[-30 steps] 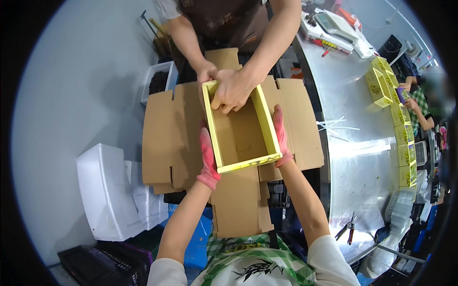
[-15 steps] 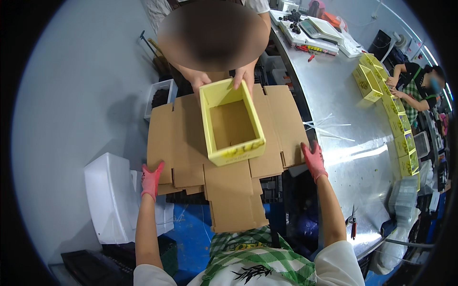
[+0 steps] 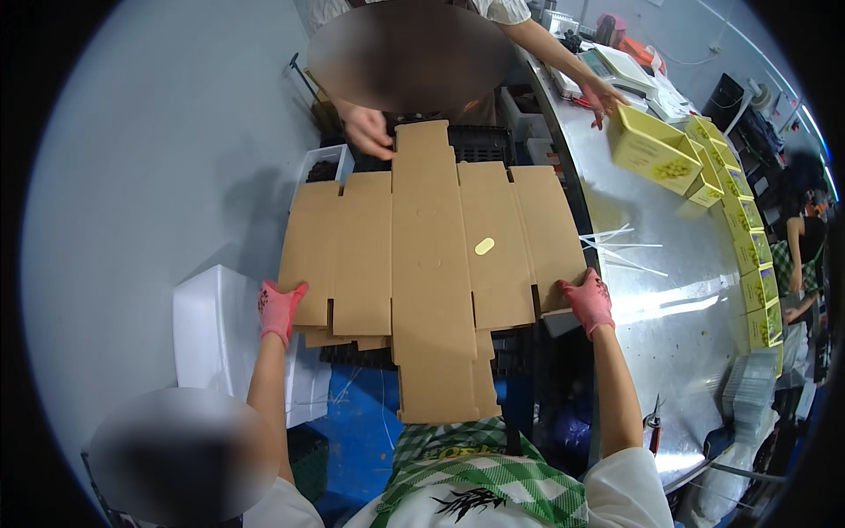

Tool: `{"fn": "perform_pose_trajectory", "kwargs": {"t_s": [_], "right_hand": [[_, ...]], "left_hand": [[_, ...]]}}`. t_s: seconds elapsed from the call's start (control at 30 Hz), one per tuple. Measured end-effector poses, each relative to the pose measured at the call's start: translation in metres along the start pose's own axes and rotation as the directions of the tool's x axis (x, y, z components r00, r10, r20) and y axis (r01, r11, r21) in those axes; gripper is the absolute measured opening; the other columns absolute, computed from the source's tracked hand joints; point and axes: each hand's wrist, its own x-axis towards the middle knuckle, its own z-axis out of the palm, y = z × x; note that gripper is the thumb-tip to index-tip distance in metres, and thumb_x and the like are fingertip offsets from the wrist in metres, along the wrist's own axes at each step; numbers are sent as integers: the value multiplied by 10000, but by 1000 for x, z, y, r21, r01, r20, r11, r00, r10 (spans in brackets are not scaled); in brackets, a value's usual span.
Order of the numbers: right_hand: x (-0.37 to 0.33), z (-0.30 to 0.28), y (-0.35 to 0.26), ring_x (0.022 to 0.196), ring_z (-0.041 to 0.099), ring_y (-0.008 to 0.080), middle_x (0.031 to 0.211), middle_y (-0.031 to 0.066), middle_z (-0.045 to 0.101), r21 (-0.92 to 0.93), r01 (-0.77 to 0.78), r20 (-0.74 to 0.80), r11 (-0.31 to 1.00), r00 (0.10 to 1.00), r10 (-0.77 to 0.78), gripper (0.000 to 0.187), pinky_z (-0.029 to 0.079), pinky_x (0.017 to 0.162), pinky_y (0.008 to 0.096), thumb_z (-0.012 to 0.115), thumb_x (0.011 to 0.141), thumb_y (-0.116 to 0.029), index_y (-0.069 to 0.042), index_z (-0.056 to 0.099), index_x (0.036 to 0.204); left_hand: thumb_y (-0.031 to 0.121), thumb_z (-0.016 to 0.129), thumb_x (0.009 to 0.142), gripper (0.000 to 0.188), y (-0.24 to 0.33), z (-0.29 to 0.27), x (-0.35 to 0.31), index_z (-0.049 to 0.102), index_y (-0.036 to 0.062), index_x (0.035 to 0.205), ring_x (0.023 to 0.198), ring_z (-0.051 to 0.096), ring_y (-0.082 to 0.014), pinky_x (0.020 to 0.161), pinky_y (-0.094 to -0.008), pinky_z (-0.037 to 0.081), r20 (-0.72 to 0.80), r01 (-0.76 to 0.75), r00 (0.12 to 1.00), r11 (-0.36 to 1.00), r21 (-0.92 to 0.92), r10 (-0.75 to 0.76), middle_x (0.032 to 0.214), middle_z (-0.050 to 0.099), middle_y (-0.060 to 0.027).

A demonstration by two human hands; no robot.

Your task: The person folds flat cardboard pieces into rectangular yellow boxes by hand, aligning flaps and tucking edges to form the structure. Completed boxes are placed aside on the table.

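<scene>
A flattened cardboard box (image 3: 431, 308) spreads out in front of me, with the edges of other cardboard showing beneath it. My left hand (image 3: 280, 311), in a pink glove, grips its left edge with the thumb near the top face. At the right edge my right hand (image 3: 588, 302), also pink-gloved, grips the board with its fingers partly hidden. A small pale-yellow oval piece (image 3: 484, 246) lies on the cardboard. Across from me, a co-worker's outstretched hand (image 3: 603, 99) is at a yellow open-topped box (image 3: 653, 157) over the metal table; their other hand (image 3: 365, 130) is near the cardboard's far edge.
The metal table (image 3: 651, 343) runs along my right, bearing a row of yellow boxes (image 3: 755, 290), white strips (image 3: 625, 238) and pruning shears (image 3: 653, 427). White plastic tubs (image 3: 216, 326) stand by the left wall. Black crates (image 3: 480, 141) sit under the cardboard. Another person is at far right.
The co-worker has moved the yellow box from above the cardboard to the table on the right, uncovering the oval piece. My hands stay at the cardboard's edges.
</scene>
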Motion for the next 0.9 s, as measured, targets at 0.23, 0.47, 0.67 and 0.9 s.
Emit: {"fn": "perform_pose_trajectory", "kwargs": {"t_s": [0.23,0.47,0.67,0.9], "right_hand": [[-14,-29,-13,1103,590,306,1192,176,593,-183,-7,-78,983,997,-7,625,472,911,385,738,770,-378,-10,483,1207],[-27,-8,-38,978,603,274,1094,113,540,-409,304,-263,860,864,-430,568,510,778,374,789,677,-232,-57,465,1108],[-31,11,-53,951,599,242,1163,98,509,-432,422,-267,797,784,-560,706,534,745,350,701,755,-182,-54,365,1362],[-55,43,-99,967,580,323,1247,145,481,-447,558,185,699,822,-538,614,511,789,431,588,840,-230,-95,363,1394]], "left_hand": [[264,739,734,468,65,-36,-45,492,31,1056,981,559,-363,822,-450,466,-49,-296,950,938,182,309,1056,563,-174],[178,650,794,358,90,23,-87,480,42,1078,935,560,-391,784,-464,477,175,-561,810,827,-44,559,1035,555,-184],[180,617,808,259,98,42,-97,542,47,1018,929,566,-378,767,-469,479,176,-541,822,839,-55,542,977,559,-156],[335,655,801,388,86,61,-102,592,121,1119,1101,480,-321,938,-481,382,212,-586,808,787,191,550,1124,541,-109]]}}
